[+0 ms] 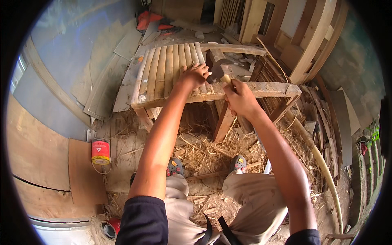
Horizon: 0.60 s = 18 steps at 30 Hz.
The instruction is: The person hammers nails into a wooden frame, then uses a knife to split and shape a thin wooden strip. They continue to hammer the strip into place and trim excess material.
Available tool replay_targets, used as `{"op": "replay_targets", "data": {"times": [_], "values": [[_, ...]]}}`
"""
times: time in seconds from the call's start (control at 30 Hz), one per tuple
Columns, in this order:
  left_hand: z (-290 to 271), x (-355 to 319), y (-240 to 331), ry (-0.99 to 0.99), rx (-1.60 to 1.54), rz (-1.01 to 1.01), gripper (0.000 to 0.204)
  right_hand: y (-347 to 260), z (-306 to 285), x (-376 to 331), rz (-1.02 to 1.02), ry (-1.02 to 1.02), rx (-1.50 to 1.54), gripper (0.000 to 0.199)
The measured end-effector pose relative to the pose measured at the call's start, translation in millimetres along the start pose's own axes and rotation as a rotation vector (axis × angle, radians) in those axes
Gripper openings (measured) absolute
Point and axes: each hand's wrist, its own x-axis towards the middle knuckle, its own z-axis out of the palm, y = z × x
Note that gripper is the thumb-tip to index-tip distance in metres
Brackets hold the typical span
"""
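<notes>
Hammer, upper centre, looks stiff, head-heavy; best held low on its handle; right hand has fingers wrapped round it; left hand on slats, grip unclear.

The place is a woodworking workshop of a simple, rough kind. Shavings and scraps of wood are covering much of the floor, tall timber pieces lean at the back right, and a hammer is above a partly slatted wooden frame. Near the distorted right rim, green leaves perhaps show an open side.
</notes>
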Motion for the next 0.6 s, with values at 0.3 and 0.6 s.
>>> {"op": "replay_targets", "data": {"times": [0.3, 0.6], "values": [[-9, 3, 0, 0.015, 0.069, 0.026, 0.058, 1, -6, 0, 0.125, 0.072, 0.196, 0.033], [-13, -2, 4, -0.001, 0.11, 0.017, 0.056, 1, 1, -6, 0.381, -0.083, 0.512, 0.028]]}}
